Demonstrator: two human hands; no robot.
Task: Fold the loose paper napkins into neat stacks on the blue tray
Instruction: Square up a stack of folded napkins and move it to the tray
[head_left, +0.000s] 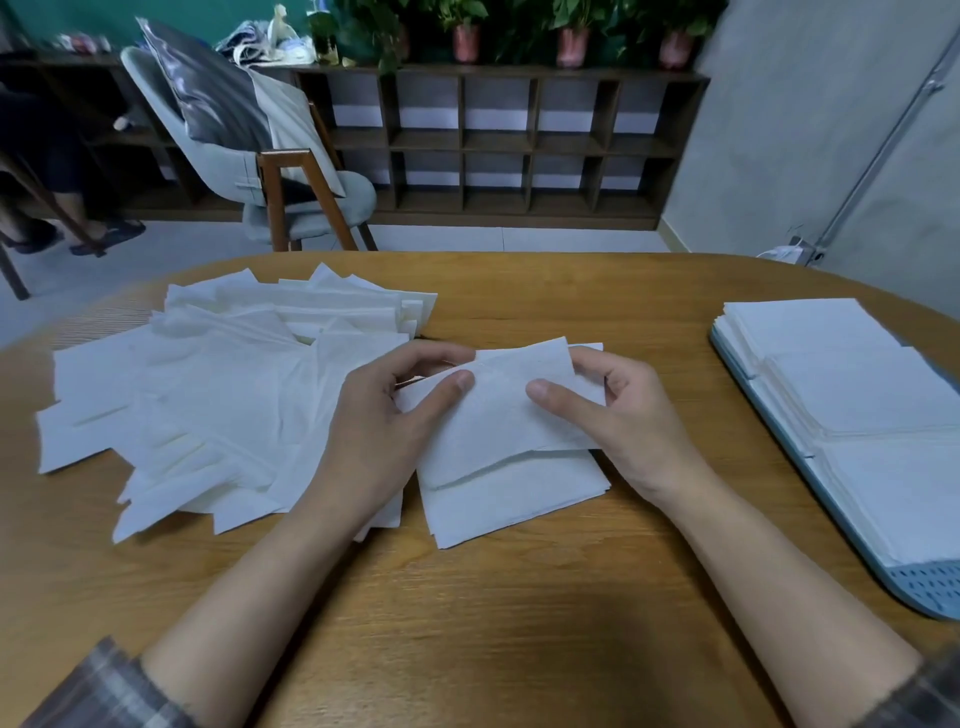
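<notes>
A white paper napkin (506, 410) is lifted just above the table centre, partly folded over. My left hand (384, 415) pinches its left edge between thumb and fingers. My right hand (618, 415) pinches its right edge the same way. Under it lies a small pile of folded napkins (514, 499). A wide heap of loose napkins (208, 395) spreads over the left of the table. At the right edge the blue tray (930, 587) carries stacks of folded napkins (857, 395), side by side.
The wooden table (493, 623) has a rounded far edge. Beyond it stand a grey chair (291, 176) with a cushion, a low dark shelf unit (519, 150) topped with potted plants, and a person's legs (78, 228) at the far left.
</notes>
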